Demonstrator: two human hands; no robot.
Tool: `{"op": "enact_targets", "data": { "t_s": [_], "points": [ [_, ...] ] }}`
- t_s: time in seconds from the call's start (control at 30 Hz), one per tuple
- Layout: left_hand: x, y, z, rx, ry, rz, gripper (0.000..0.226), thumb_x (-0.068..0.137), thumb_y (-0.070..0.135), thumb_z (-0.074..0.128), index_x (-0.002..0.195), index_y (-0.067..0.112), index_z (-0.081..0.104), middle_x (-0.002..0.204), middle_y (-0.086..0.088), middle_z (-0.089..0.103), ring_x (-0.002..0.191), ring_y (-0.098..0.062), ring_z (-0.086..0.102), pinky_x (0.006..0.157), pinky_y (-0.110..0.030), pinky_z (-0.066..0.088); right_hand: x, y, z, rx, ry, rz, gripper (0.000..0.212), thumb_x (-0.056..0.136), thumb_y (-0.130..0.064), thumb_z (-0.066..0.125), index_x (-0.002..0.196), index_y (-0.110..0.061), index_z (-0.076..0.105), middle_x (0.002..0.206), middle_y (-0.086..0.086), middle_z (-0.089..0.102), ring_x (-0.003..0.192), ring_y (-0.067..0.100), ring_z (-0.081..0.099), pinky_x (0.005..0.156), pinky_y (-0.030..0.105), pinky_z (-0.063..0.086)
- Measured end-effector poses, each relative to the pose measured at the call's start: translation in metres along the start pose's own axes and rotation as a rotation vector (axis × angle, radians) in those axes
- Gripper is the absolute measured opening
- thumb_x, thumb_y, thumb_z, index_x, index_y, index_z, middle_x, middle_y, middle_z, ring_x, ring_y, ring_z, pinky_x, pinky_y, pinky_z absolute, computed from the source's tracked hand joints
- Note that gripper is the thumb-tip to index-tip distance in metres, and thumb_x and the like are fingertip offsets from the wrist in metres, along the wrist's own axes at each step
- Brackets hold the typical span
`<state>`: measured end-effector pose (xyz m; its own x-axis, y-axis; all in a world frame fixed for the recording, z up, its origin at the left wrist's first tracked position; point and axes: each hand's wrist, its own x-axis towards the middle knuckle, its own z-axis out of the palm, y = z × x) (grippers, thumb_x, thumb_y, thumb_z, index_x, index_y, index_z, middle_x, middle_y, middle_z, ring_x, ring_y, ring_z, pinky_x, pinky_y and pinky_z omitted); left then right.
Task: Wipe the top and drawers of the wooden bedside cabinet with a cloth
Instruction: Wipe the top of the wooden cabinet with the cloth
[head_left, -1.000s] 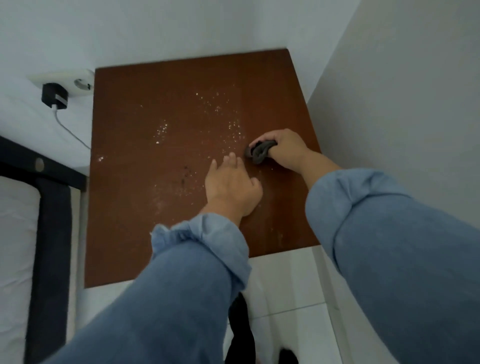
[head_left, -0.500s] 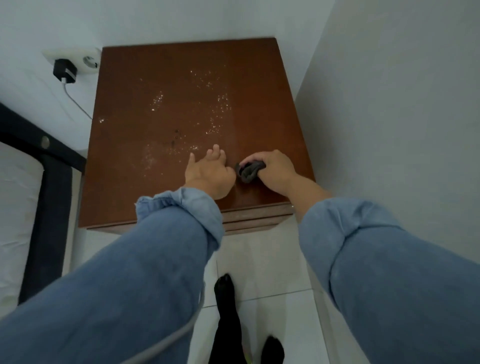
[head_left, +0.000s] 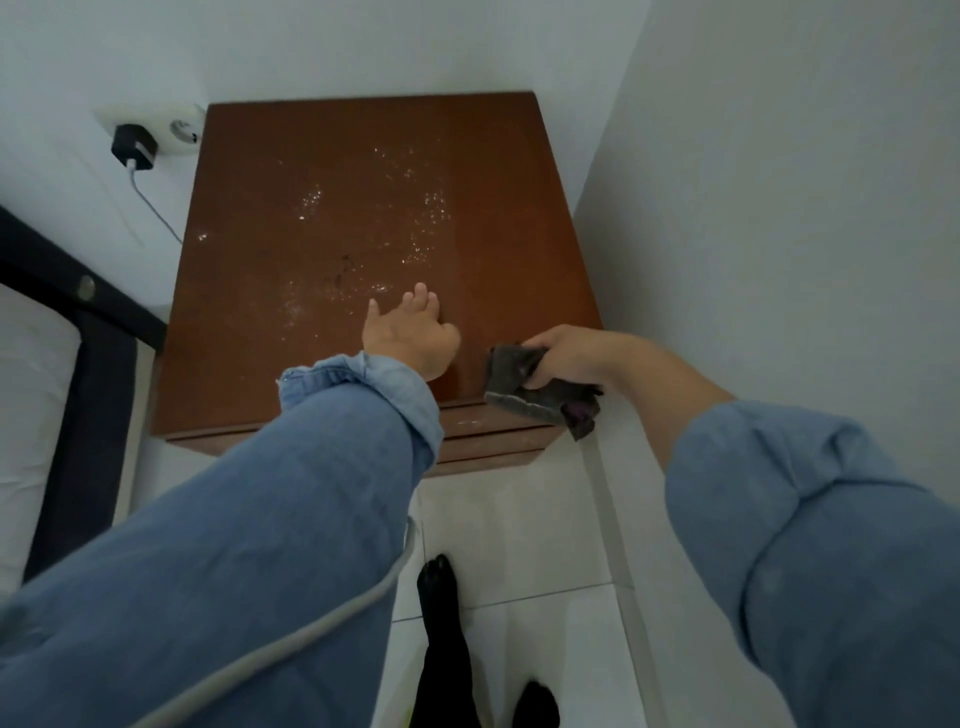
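Observation:
The wooden bedside cabinet (head_left: 322, 171) stands in a corner, its brown top speckled with pale crumbs and dust around the middle. My left hand (head_left: 410, 332) lies flat on the top near the front edge, fingers together and pointing away. My right hand (head_left: 566, 358) grips a dark grey cloth (head_left: 524, 389) at the front right corner of the top. The cloth hangs over the front edge, above the drawer fronts (head_left: 493, 441).
A white wall rises close on the right of the cabinet. At the left are a wall socket with a black charger (head_left: 134, 145) and its cable, and a dark bed frame (head_left: 88, 338). White floor tiles and my dark-socked feet (head_left: 441, 623) lie below.
My right hand has dragged the cloth from the middle right of the top back to the front right corner, where it now hangs over the edge. My left hand slid toward the front too.

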<state>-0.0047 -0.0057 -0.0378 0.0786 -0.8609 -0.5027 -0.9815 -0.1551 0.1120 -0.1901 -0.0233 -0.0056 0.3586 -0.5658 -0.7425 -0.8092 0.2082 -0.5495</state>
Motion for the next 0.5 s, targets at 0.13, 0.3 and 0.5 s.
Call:
{"op": "enact_targets", "data": {
  "t_s": [0.13, 0.3, 0.5],
  "points": [
    [0.004, -0.003, -0.008, 0.018, -0.001, 0.011, 0.059, 0.098, 0.031, 0.021, 0.154, 0.013, 0.018, 0.162, -0.003, 0.012, 0.147, -0.022, 0.023, 0.12, -0.044, 0.013, 0.013, -0.018, -0.029, 0.22, -0.036, 0.084, 0.028, 0.089, -0.006, 0.059, 0.113, -0.017, 0.066, 0.109, 0.011, 0.069, 0.101, 0.027, 0.066, 0.087, 0.038, 0.055],
    [0.024, -0.017, -0.041, -0.062, 0.233, -0.046, 0.036, 0.09, 0.03, 0.039, 0.095, 0.01, 0.069, 0.098, -0.009, 0.069, 0.078, -0.028, 0.058, 0.065, -0.031, 0.041, 0.052, -0.063, -0.058, 0.341, -0.001, 0.111, 0.03, 0.09, -0.012, 0.059, 0.119, -0.016, 0.06, 0.117, 0.012, 0.065, 0.104, 0.029, 0.065, 0.09, 0.042, 0.054],
    [0.097, -0.057, -0.079, -0.111, 0.218, -0.007, 0.056, 0.094, 0.027, 0.041, 0.148, 0.014, 0.036, 0.158, -0.004, 0.029, 0.145, -0.023, 0.026, 0.116, -0.04, 0.026, 0.122, -0.122, -0.097, 0.278, 0.229, -0.049, 0.021, 0.089, -0.011, 0.058, 0.108, -0.017, 0.063, 0.104, 0.009, 0.066, 0.095, 0.026, 0.065, 0.085, 0.04, 0.055]
  ]
}}
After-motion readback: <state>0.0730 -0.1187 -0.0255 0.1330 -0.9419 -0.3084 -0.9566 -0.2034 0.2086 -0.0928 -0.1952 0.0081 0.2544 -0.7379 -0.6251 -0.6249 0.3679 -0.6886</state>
